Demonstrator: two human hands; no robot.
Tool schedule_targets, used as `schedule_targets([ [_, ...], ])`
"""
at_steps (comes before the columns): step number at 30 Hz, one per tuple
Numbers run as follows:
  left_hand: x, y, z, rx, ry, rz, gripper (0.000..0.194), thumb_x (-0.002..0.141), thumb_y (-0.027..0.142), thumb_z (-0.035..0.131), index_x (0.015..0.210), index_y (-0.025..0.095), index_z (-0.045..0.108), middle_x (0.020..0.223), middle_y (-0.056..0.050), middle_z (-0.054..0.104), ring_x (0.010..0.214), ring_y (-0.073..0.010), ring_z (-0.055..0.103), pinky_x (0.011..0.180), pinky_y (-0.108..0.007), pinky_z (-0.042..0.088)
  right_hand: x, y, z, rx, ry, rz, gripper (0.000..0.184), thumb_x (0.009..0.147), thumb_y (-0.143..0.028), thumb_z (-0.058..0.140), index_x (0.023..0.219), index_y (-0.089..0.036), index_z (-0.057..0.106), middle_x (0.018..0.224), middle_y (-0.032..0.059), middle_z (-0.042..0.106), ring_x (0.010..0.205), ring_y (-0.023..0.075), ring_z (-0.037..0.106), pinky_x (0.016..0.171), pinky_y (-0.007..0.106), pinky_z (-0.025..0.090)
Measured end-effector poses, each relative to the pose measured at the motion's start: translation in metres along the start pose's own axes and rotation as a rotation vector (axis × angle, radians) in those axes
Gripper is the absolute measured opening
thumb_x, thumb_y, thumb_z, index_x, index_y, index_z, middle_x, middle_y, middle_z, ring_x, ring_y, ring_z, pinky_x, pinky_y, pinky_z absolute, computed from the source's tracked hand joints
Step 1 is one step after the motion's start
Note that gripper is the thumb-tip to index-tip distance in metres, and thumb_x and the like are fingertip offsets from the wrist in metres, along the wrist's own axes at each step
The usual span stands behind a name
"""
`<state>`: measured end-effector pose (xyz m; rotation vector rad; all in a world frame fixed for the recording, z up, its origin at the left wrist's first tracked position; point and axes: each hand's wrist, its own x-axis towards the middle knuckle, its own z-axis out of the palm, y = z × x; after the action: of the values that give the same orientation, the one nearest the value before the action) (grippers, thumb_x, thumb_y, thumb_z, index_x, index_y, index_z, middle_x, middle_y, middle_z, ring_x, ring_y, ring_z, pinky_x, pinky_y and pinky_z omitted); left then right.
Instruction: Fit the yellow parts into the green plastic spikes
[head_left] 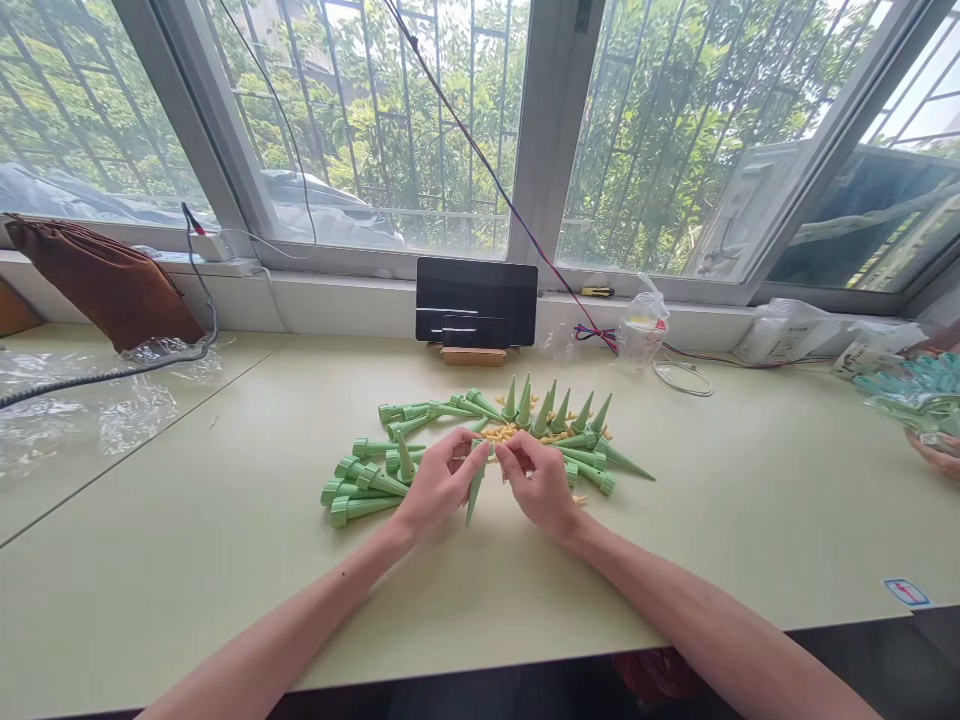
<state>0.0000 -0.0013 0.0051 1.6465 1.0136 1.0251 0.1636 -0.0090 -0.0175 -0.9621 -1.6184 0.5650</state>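
**Green spike [475, 497] held by the left hand [441, 478], close work for both sets of fingertips**

From the head view, we see the spike at the middle of the pale table [225, 590], gripped near its wide end between our left thumb and fingers, its point hanging down toward us. Our right hand [541, 488] is drawn into a narrow pinch just beside that end; the fingertips hide what lies between them, so we cannot tell whether they hold a small piece.

Just beyond our hands lies a heap of yellow pieces [510, 432]. Loose green cones [367, 507] lie to the left, one standing among them, while a row of upright cones [524, 402] stands behind and to the right of the heap. Farther back, a black tablet [476, 283] leans by the window ledge.

To do this well, we would judge it best to hold the spike firmly by its wide end, turn that end toward the right fingertips, and rest both wrists low for steadiness. We should press gently and straight, since a slanted push could make a small piece slip, and keep our elbows clear of the standing row.
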Motion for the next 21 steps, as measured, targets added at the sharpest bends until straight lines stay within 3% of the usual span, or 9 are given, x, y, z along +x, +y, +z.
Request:
schedule_targets([
  [21, -0.0022, 0.0059, 0.0005, 0.024, 0.003, 0.029, 0.033, 0.089, 0.051, 0.059, 0.093, 0.018, 0.057, 0.066, 0.005, 0.052, 0.044, -0.0057, 0.040, 0.040, -0.020, 0.033, -0.0004, -0.0013, 0.0000, 0.003, 0.001, 0.004, 0.026, 0.096, -0.036, 0.052, 0.076, -0.020, 0.054, 0.059, -0.0017, 0.054, 0.049, 0.0123, 0.049, 0.049, 0.025, 0.039],
])
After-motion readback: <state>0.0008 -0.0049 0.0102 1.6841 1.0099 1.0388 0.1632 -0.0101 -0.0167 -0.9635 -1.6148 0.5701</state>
